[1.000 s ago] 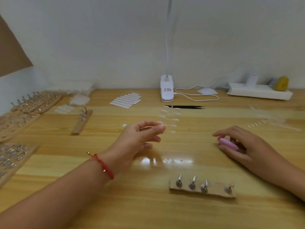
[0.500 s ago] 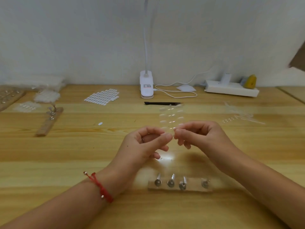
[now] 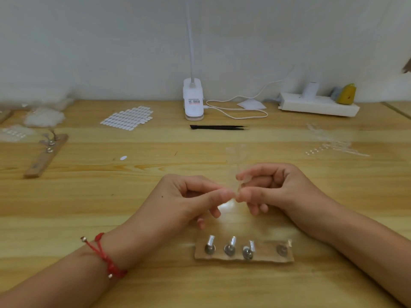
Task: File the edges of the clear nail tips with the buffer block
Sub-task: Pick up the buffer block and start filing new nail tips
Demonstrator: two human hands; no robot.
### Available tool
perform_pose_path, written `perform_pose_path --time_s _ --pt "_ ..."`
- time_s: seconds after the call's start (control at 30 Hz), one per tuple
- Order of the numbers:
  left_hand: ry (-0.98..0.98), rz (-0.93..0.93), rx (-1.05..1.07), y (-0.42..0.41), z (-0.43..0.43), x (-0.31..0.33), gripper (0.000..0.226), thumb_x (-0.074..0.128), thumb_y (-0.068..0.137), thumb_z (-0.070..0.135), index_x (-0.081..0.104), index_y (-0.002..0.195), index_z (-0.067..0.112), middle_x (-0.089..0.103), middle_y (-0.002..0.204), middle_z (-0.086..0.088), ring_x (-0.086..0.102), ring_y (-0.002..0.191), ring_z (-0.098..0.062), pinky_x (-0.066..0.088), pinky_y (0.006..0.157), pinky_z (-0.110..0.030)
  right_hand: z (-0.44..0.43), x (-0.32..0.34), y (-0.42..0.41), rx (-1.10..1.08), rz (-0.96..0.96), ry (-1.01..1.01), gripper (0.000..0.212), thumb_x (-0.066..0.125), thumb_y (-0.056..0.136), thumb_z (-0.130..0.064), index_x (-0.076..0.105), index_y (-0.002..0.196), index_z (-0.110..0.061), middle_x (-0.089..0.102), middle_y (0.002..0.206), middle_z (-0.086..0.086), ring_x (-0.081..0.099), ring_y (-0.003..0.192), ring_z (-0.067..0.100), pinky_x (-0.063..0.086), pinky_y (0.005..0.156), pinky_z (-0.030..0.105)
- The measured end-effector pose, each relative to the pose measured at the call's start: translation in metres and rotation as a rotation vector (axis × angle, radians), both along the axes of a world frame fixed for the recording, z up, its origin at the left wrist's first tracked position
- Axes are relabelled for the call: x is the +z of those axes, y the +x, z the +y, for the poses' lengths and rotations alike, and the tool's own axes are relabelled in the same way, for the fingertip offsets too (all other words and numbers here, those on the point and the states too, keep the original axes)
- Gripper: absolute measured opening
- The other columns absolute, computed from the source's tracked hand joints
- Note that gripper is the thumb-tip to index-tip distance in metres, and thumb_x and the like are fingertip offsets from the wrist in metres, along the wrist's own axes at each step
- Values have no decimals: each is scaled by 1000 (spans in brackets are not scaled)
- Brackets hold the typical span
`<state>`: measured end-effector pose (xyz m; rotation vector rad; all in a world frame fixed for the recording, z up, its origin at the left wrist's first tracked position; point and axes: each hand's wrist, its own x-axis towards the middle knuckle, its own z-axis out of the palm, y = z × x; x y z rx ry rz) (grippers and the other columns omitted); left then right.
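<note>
Item: clear nail tips (image 3: 236,162), one blurred strip standing up from between my fingertips.
Left hand (image 3: 191,201): thumb and forefinger pinch its lower end.
Right hand (image 3: 275,187): a second ago on the pink buffer block, now pinching the strip too. The block is out of view, so filing likely waits.
Room: peg board (image 3: 244,254) just beneath the grip; tweezers (image 3: 219,127) well beyond; table (image 3: 100,196) open to the left.

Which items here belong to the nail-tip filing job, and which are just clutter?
In the job: clear nail tip strip, pinched between left hand and right hand. Buffer block not in view.

Lying about: pegged wooden holder, black tweezers, lamp base, power strip, white sticker sheet.
</note>
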<state>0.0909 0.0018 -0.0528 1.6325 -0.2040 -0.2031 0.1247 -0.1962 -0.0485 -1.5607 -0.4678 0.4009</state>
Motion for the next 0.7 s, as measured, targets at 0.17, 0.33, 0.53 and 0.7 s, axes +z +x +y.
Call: perform_pose_path --time_s 0.17,0.33,0.53,0.7 --pt "-14 -20 91 -1 -2 -2 20 76 60 41 74 63 21 61 55 0 51 45 -8 43 46 -17 2 -3 2 -95 15 46 28 84 53 -23 75 79 -19 67 61 -1 52 45 6 43 49 14" --pt "12 -121 144 -5 -5 -2 15 77 62 33 72 59 19 60 59 7 56 45 -8 44 44 -17 4 -6 0 -114 -12 29 28 77 60 -15 68 86 -14 66 62 -3 55 45 5 47 50 16" --pt "47 -229 253 -8 -3 -2 18 76 62 38 70 57 21 62 62 9 53 43 -7 43 46 -16 -3 -8 9 -166 88 89 35 82 51 -23 75 85 -21 66 66 2 54 51 10 47 48 19" --pt "-4 -337 277 -11 -1 2 17 82 70 30 69 63 21 59 62 11 47 42 -7 41 47 -15 -3 -10 8 -94 -33 -79 39 81 69 -7 69 103 -21 67 68 -3 55 54 7 46 50 15"
